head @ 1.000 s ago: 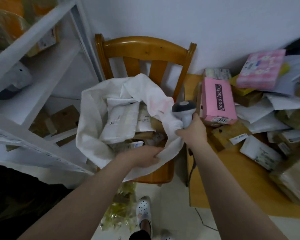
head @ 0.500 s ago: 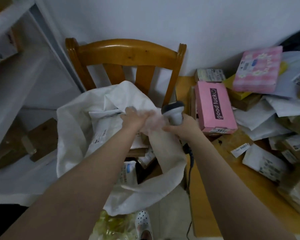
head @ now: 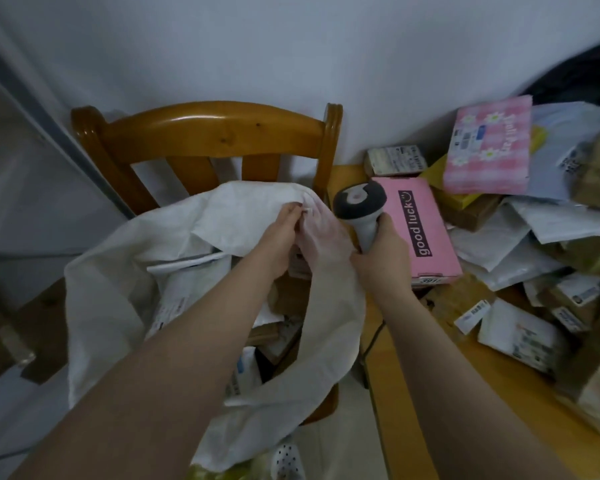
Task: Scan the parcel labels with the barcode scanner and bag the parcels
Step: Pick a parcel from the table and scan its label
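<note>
Informal parcel-sorting corner in a plain, home-like room. Evidence: heap of labelled parcels [head: 520,327] (white mailers, taped cardboard, a pink box [head: 426,230] printed "good luck") spread over a wooden table [head: 352,174] just right of the fingers [head: 385,221] of the right hand [head: 381,254]; corded barcode scanner [head: 359,202] gripped in those fingers; large white sack [head: 101,306] holding more labelled mailers, pinched at its rim by the fingers [head: 291,216] of the left hand [head: 278,240], seated on a varnished wooden chair [head: 219,133] rising just beyond them; bare white wall [head: 291,46] further back; loose cardboard [head: 32,334] on the floor far left of the fingers.
</note>
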